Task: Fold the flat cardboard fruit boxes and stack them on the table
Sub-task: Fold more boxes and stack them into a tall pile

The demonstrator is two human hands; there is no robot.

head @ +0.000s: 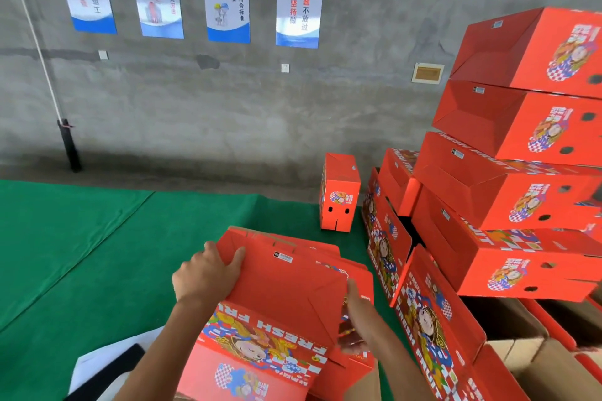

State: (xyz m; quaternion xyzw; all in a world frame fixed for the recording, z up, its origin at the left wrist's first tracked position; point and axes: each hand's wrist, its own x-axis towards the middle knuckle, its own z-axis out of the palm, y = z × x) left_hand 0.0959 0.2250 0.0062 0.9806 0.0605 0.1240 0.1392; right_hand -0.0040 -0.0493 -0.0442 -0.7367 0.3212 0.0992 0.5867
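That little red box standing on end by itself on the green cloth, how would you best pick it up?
Probably by its two tall side faces, coming down from above. The small upright box stands alone on the green cloth, clear of the stack of folded boxes, so both sides are free. The dark cut-outs low on its front look like finger holes, but too low to carry it steadily.

A green-covered worktop carries flat red boxes at its near middle, one folded box upright toward the far edge, and stacked folded boxes along its right side.
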